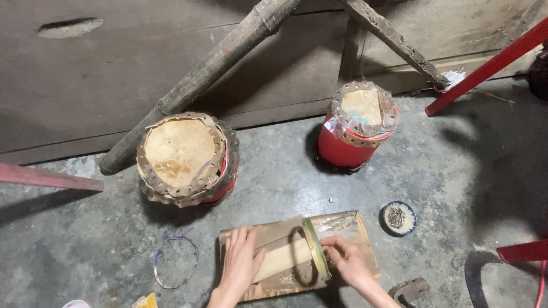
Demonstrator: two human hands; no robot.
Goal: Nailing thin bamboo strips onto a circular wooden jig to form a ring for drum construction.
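I note a wire loop [174, 259] on the floor left of the wooden board [365, 239]. Above it stands a large drum [182, 157]. My left hand [242, 262] lies flat on a cardboard strip [274, 234] atop the board, fingers spread, gripping nothing. My right hand [345, 259] pinches a green-edged hoop [313, 245] upright on the board. A red drum [354, 128] stands beyond; a small round dish [398, 218] lies right.

drums [181, 157] block fwd, floor [274, 182] btwn open.
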